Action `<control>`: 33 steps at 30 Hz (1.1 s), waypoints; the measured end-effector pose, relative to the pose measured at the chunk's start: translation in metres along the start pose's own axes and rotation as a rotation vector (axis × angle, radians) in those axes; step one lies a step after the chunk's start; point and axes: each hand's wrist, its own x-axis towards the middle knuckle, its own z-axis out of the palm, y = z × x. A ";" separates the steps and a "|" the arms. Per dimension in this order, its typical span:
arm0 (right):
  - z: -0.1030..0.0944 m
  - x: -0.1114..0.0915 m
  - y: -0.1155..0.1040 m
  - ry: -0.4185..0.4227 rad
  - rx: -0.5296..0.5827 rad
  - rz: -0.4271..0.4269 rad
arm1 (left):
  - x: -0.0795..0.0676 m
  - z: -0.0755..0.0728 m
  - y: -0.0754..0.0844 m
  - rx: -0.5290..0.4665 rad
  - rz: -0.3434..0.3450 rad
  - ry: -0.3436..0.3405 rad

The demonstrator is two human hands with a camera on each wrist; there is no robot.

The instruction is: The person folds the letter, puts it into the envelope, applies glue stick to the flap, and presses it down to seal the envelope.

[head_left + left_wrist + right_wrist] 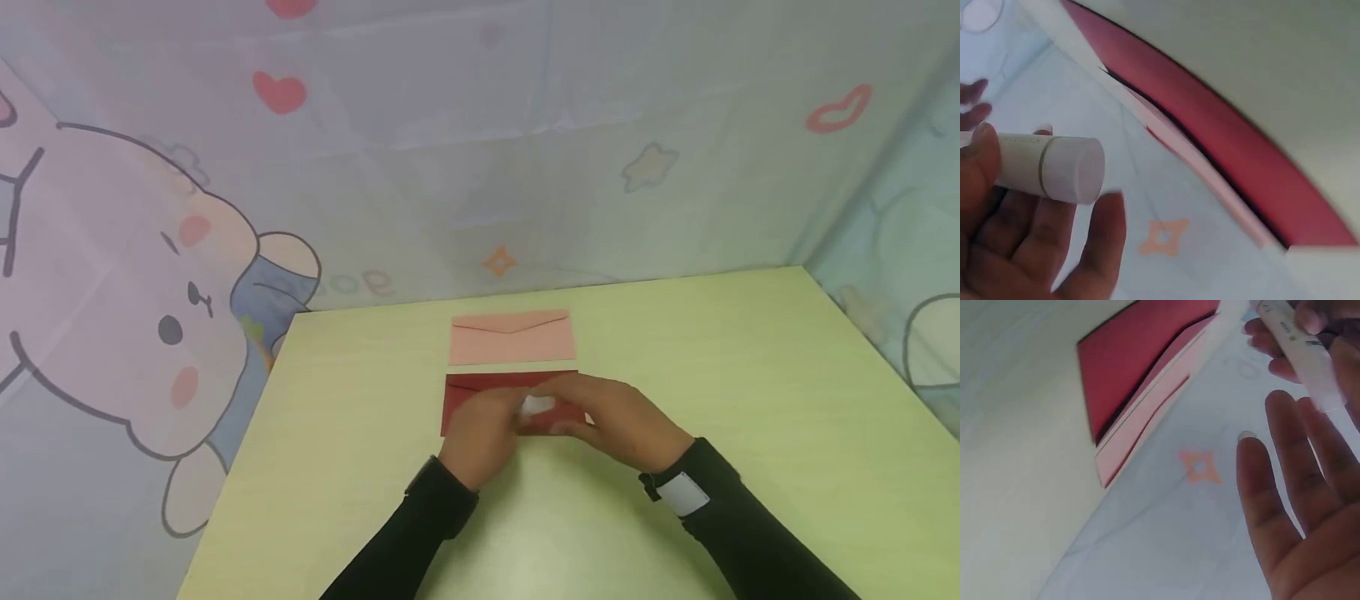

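Note:
In my left hand (pixel 480 433) I hold a white glue stick (pixel 1019 162), a capped tube with small print on its side. The thumb presses along the tube and the other fingers lie beneath it. My right hand (pixel 622 421) arches close beside it, and in the right wrist view its fingers (pixel 1285 469) stand spread and fairly straight, with the thumb by the stick's near end. Below both hands lies a dark red envelope (pixel 457 408), partly covered by them. A pink envelope (pixel 513 340) lies just behind it, its pointed flap line facing up.
The pale yellow table (pixel 337 467) reaches back to a hanging cloth (pixel 465 192) printed with hearts, stars and a cartoon animal. More printed cloth (pixel 930 250) hangs along the right side. Both forearms, in black sleeves (pixel 405 533), come in from the front edge.

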 end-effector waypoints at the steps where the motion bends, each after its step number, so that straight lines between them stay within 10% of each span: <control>1: 0.000 -0.001 0.001 0.012 -0.013 -0.053 | 0.001 -0.001 -0.003 -0.037 -0.014 -0.038; 5: 0.005 -0.003 0.004 0.088 -0.112 -0.098 | 0.005 0.001 -0.008 -0.137 0.006 -0.081; 14: 0.027 -0.003 0.004 0.063 -0.257 0.160 | 0.007 0.017 -0.002 -0.038 0.074 0.038; 21: 0.027 0.001 0.001 0.063 -0.049 0.343 | 0.004 0.009 0.007 0.074 0.080 0.104; 33: -0.002 -0.012 0.027 0.093 0.014 -0.125 | 0.010 0.001 -0.006 -0.114 0.019 -0.212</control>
